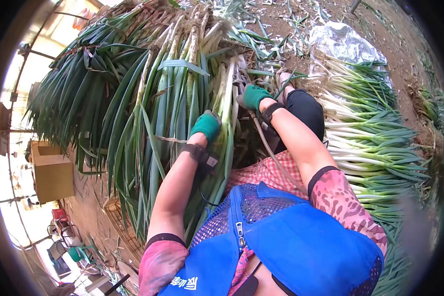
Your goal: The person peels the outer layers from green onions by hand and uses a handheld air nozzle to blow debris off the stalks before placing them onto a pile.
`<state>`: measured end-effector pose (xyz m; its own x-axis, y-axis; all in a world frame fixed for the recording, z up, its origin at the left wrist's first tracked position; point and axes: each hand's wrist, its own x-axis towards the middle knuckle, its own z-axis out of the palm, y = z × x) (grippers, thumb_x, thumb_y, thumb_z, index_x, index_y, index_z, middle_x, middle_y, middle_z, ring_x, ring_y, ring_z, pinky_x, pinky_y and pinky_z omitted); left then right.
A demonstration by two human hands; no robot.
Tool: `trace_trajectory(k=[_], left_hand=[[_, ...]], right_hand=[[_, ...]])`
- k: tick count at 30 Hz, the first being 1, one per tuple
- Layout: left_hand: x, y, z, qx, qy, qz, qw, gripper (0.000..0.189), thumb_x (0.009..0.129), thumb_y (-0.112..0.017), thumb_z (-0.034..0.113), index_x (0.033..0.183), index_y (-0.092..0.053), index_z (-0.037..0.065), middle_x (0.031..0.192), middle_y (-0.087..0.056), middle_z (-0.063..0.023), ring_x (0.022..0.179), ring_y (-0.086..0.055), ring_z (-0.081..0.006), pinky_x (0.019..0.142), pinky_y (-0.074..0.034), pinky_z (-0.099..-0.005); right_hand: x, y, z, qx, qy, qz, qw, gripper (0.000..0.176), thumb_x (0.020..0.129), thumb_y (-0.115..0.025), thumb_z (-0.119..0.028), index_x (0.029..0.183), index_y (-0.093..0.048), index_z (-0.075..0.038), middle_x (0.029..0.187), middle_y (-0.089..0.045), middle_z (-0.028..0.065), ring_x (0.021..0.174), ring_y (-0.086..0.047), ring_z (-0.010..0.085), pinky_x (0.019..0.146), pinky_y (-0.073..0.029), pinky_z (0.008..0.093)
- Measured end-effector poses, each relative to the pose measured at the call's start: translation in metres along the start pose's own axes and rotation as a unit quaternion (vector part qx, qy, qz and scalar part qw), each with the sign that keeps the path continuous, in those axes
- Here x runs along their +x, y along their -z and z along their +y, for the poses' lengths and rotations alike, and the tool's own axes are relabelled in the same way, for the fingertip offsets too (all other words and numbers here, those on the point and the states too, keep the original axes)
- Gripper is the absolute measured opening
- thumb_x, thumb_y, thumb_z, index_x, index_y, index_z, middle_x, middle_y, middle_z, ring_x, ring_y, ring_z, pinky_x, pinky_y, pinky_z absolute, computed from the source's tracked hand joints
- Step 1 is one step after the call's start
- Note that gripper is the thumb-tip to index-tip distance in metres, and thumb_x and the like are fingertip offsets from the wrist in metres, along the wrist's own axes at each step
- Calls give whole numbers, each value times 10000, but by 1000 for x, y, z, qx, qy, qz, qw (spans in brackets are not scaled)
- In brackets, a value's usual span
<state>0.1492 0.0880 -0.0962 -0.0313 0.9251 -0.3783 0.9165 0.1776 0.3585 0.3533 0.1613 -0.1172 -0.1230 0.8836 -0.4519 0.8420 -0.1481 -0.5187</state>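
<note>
A: Blue mesh vest (pixel 291 241) sits closest to the lens, with a pink patterned sleeve on either side. What are the hands doing?

B: Both wear green gloves. The left hand (pixel 205 126) is curled around a long stalk (pixel 227 106) at the edge of the big heap of green onions (pixel 133 89) — that heap lies ahead and to the left.

A: And the other?

B: The right hand (pixel 255 96) is closed in a fist on the upper end of a pale hose (pixel 271 150), which runs back along the forearm towards the vest. It is just beside the same stalk, near a knee in black (pixel 306 106).

A: Anything on the right?

B: A second pile of trimmed onions (pixel 370 138), white ends towards the knee — with a crumpled plastic sheet (pixel 340 42) beyond it. A cardboard box (pixel 52 172) stands far left.
</note>
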Motion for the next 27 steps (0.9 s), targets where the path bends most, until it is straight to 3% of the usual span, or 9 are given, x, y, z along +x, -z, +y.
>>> trace_trajectory(k=[6, 9, 11, 13, 14, 16, 19, 24, 27], left_hand=[[-5, -2, 0, -15, -13, 11, 1000, 348, 927, -534, 317, 982, -638, -10, 939, -666, -302, 931, -642, -470, 833, -509, -529], [-29, 29, 13, 66, -84, -48, 993, 318, 918, -555, 328, 949, -672, 33, 961, -681, -262, 923, -653, -447, 830, -516, -513], [-46, 62, 21, 128, -73, 12, 989, 306, 895, -605, 379, 908, -701, 89, 963, -695, -213, 930, -666, -399, 817, -528, -482], [-38, 93, 27, 55, -59, 99, 992, 362, 873, -652, 412, 997, -679, 73, 1017, -693, -221, 976, -659, -398, 833, -525, -475], [-24, 100, 21, 96, -63, 141, 983, 402, 859, -672, 421, 1036, -661, 60, 1043, -688, -230, 992, -656, -400, 845, -523, -472], [3, 104, 4, 175, -71, 224, 956, 502, 832, -712, 438, 1115, -625, 32, 1094, -677, -248, 1025, -651, -403, 868, -520, -466], [25, 88, -7, 132, 24, 82, 988, 635, 787, -760, 442, 1181, -568, -18, 1142, -655, -275, 1060, -642, -408, 896, -514, -466], [-5, 108, 14, 83, -4, 88, 993, 540, 760, -760, 370, 1086, -609, -34, 1061, -677, -275, 995, -663, -409, 865, -525, -460], [-49, 118, 28, 103, -37, 81, 991, 517, 756, -750, 354, 1063, -606, -36, 1029, -672, -286, 971, -661, -418, 849, -525, -467]], right_hand=[[-25, -2, 4, -5, 48, 17, 999, 487, 793, -611, -347, 1055, -676, 59, 1064, -667, 305, 1023, -665, 411, 889, -526, 443], [-45, -8, 11, 25, 55, 5, 998, 522, 807, -615, -389, 1060, -659, 66, 1042, -666, 317, 1027, -661, 418, 889, -521, 458], [-51, -25, 23, 9, 80, -16, 997, 513, 813, -611, -379, 1046, -656, 76, 1026, -666, 321, 1003, -667, 421, 856, -531, 459], [-59, -37, 28, 46, 110, -47, 992, 500, 818, -599, -363, 1044, -651, 80, 1001, -667, 322, 969, -673, 428, 813, -540, 459], [-84, -17, 8, 87, 57, -59, 993, 465, 817, -587, -330, 1024, -649, 81, 962, -671, 318, 931, -678, 433, 778, -541, 461], [-97, -28, 7, 83, 56, -39, 994, 458, 814, -581, -321, 1029, -636, 80, 964, -672, 314, 936, -674, 434, 795, -534, 466], [-113, -34, 5, 109, 37, -47, 992, 506, 805, -586, -336, 1106, -582, 70, 1022, -659, 321, 989, -651, 448, 863, -507, 475], [-120, -33, 17, 128, -2, 9, 992, 506, 808, -585, -343, 1096, -569, 73, 1005, -644, 340, 982, -636, 477, 852, -505, 480], [-109, -34, 25, 190, -13, -11, 982, 498, 815, -576, -340, 1092, -564, 74, 999, -635, 350, 983, -629, 489, 849, -502, 486]])
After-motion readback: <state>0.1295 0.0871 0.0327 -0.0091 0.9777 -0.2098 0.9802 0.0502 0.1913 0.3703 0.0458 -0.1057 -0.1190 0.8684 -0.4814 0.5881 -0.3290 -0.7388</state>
